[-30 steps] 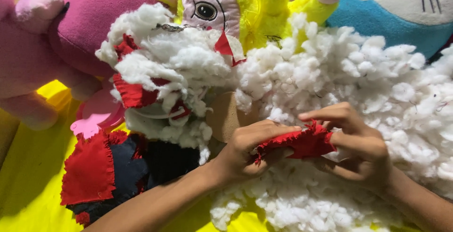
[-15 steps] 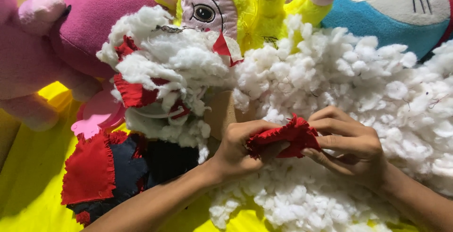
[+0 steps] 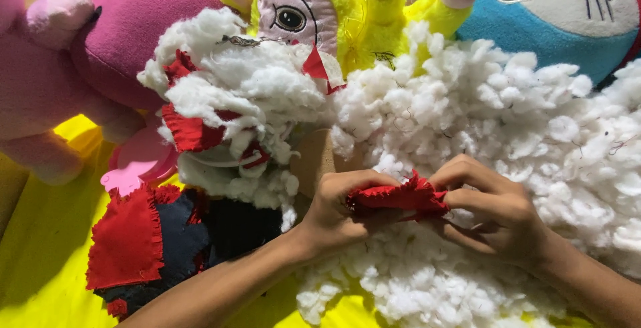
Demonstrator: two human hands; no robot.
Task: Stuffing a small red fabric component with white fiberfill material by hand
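Both of my hands grip a small red cloth piece (image 3: pixel 394 198) with frayed edges, held over a big heap of white stuffing (image 3: pixel 507 128). My left hand (image 3: pixel 337 211) pinches its left end, and my right hand (image 3: pixel 497 211) pinches its right end. The cloth is bunched between my fingers. Left of my hands lies a torn doll (image 3: pixel 220 121) with white stuffing spilling out, red scraps on it, and a red and dark blue cloth body (image 3: pixel 160 241).
A pink plush toy (image 3: pixel 100 41) lies at the upper left, a yellow plush (image 3: pixel 314 8) with a pink face at the top middle, and a blue plush (image 3: pixel 561 14) at the upper right. All rest on a yellow sheet (image 3: pixel 40 254).
My hands have shifted slightly left with the red cloth piece and squeezed it into a tighter bunch. The plush toys and stuffing stay where they were.
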